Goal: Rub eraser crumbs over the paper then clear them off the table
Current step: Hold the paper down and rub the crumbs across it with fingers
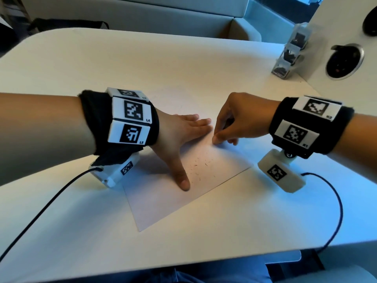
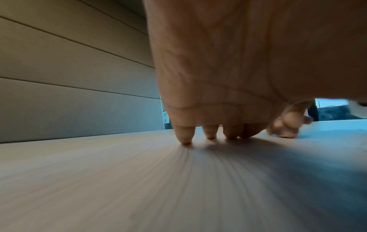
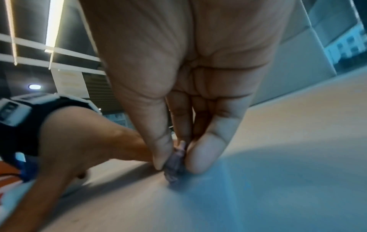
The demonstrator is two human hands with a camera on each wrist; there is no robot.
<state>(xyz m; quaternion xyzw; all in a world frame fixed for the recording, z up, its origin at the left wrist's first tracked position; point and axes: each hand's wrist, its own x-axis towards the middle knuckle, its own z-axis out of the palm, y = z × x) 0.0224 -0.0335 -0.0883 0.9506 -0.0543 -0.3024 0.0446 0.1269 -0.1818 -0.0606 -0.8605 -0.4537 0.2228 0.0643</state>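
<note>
- The eraser is a small greyish lump pinched between your right hand's thumb and fingers, its lower end touching the paper near the far edge.
- Keep that pinch low and firm; the lump looks soft, so short strokes should shed crumbs without it rolling out.
- Dark eraser crumbs lie scattered mid-sheet, just beside your left thumb.
- Your left hand lies flat, fingers straight, holding nothing, pressing the sheet onto the worktop. Keep that pressure, or the paper will likely skid and wrinkle.
- Work toward the crumbs, so that they stay on the sheet for clearing.
</note>
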